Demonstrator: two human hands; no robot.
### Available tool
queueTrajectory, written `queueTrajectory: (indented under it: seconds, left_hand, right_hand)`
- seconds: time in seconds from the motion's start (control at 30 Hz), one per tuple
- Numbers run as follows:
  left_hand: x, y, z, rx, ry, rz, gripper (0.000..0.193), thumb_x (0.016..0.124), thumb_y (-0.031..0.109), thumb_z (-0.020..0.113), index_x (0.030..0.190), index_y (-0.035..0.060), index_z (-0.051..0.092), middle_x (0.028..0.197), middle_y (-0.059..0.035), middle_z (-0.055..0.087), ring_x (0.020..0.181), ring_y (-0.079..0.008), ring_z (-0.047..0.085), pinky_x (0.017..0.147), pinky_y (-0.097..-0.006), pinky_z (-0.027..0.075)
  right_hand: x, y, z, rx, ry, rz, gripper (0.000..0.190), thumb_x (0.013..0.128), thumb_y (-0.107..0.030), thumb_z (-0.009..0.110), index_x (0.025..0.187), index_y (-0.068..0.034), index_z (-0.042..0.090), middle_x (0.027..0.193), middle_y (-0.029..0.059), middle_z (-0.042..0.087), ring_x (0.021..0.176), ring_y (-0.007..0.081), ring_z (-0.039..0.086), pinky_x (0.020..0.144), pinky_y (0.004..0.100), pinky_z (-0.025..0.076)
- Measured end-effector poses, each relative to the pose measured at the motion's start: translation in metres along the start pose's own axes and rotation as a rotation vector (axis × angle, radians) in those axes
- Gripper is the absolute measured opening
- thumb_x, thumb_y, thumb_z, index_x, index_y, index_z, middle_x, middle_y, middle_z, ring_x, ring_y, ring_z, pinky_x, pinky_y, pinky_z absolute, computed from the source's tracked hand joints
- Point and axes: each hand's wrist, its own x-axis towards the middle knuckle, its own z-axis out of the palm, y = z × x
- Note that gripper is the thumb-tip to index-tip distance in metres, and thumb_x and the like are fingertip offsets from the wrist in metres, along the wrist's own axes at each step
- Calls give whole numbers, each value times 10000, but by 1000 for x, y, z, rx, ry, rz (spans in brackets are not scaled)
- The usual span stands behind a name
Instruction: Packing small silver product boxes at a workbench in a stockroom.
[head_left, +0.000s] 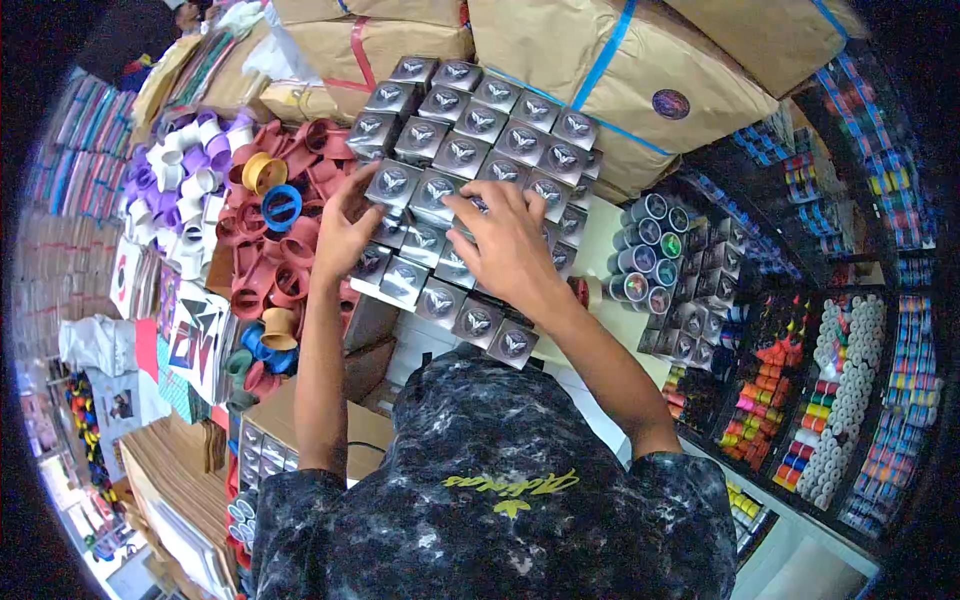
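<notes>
Rows of small dark boxes with a silver winged emblem are stacked before me on a pale surface. My left hand is at the left edge of the stack, its fingers spread beside a box. Over the middle of the stack lies my right hand, fingers bent near another emblem box. Both hands touch or nearly touch the boxes; whether either one grips a box cannot be told. The right hand hides part of the boxes beneath it.
Red plastic spools and white and purple ones are heaped at the left. Large brown wrapped parcels stand behind the boxes. To the right are round-lidded containers and shelves of coloured thread spools. An open carton is nearer me.
</notes>
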Motion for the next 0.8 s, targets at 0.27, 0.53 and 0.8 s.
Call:
queueTrajectory:
  seconds: [0.27, 0.53, 0.8]
  left_hand:
    - [-2, -6, -2, -18, -17, 5, 554, 912, -67, 616, 1448, -57, 475, 1376, -125, 596, 1270, -196, 575, 1098, -329, 434]
    - [-1, -13, 1, 16, 21, 38, 529, 931, -65, 622, 1441, -45, 480, 1362, -125, 603, 1250, -188, 589, 1079, -325, 466]
    - [-4, -13, -1, 59, 25, 35, 560, 911, -67, 638, 1445, -32, 472, 1399, -139, 573, 1261, -207, 586, 1093, -339, 464]
  right_hand:
    - [-3, 1, -2, 19, -11, 7, 384, 865, -214, 739, 1232, -112, 691, 1261, 72, 595, 1205, 263, 522, 1004, 472, 322]
    - [-8, -1, -2, 2, 2, 11, 384, 867, -210, 735, 1237, -118, 684, 1279, 71, 584, 1230, 263, 516, 1015, 484, 315]
    - [-16, -3, -10, 49, 31, 33, 372, 867, -204, 732, 1229, -132, 689, 1292, 71, 584, 1248, 261, 505, 1011, 505, 303]
